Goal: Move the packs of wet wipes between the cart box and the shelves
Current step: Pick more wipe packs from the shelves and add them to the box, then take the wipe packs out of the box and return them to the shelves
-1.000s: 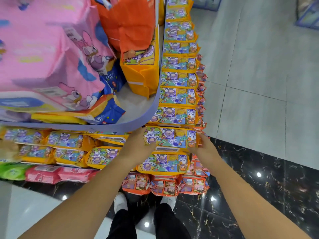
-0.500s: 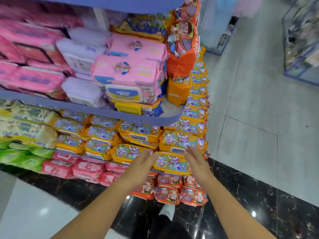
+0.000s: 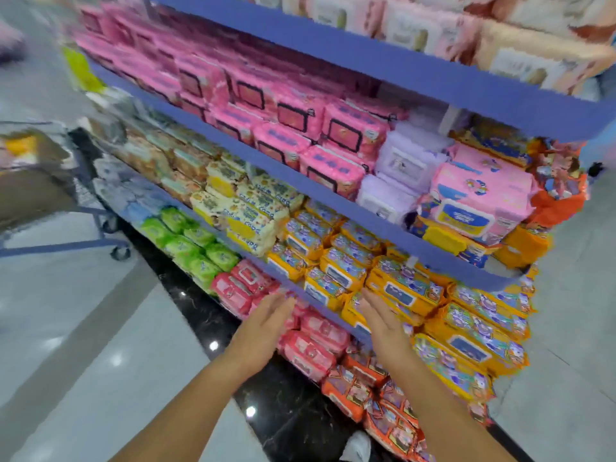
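Observation:
Blue shelves [image 3: 333, 191] hold rows of wet-wipe packs: yellow packs [image 3: 403, 288] on the low tier, pink-red packs [image 3: 313, 355] below them, green packs [image 3: 186, 241] to the left. My left hand [image 3: 263, 328] hovers with straight fingers over the pink-red packs and holds nothing. My right hand [image 3: 380, 320] is flat, fingers straight, just in front of the yellow packs near the shelf edge. The cart [image 3: 43, 181] with its brown box stands at the far left, blurred.
Orange packs [image 3: 363, 388] lie on the bottom tier by my shoe [image 3: 356, 446]. Pink and lilac packs fill the upper shelves. The floor has a black glossy strip along the shelf base and pale tiles on both sides.
Both hands let go of the yellow pack on the shelf and drew back, fingers now straight. My view swung up and left, bringing the upper shelves and the cart into sight.

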`<state>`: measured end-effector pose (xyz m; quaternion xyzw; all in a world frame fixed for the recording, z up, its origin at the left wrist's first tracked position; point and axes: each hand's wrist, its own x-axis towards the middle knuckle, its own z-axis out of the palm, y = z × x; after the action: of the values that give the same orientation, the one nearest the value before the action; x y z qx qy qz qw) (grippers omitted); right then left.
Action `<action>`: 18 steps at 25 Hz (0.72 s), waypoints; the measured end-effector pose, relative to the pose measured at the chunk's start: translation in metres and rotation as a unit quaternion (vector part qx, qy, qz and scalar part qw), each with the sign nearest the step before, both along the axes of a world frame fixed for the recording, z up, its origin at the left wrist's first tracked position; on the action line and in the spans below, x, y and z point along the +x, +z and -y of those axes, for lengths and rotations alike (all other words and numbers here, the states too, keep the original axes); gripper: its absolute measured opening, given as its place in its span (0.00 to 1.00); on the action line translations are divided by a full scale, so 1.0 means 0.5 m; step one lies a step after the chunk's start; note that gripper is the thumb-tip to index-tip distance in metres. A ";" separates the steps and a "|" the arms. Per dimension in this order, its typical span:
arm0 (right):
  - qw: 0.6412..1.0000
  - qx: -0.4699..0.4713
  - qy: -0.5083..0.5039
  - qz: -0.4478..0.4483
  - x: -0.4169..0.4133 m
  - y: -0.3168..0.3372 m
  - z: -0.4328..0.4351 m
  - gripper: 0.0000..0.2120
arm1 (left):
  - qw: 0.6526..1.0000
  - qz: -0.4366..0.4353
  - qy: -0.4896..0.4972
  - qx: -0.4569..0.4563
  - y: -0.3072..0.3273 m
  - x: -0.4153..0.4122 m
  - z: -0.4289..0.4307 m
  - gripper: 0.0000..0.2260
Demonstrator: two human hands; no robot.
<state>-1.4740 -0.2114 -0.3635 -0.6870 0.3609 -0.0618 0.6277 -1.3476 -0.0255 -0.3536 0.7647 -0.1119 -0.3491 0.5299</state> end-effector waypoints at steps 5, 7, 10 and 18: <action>0.994 -0.018 0.103 0.028 0.207 0.051 -0.173 0.22 | 0.992 0.045 0.114 -0.019 0.057 0.115 -0.220 0.23; 0.987 -0.017 0.156 0.030 0.293 0.074 -0.237 0.24 | 0.985 0.058 0.157 -0.027 0.075 0.166 -0.290 0.24; 0.972 -0.019 0.231 0.042 0.419 0.105 -0.320 0.25 | 0.971 0.070 0.225 -0.030 0.098 0.240 -0.378 0.21; 0.937 -0.006 0.338 0.085 0.815 0.127 -0.496 0.23 | 0.933 0.115 0.341 0.010 0.126 0.518 -0.566 0.21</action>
<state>-1.0662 0.0365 -0.3001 -0.7643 0.0523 0.0937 0.6359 -1.0886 0.2576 -0.2908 0.7972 0.0983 -0.0581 0.5929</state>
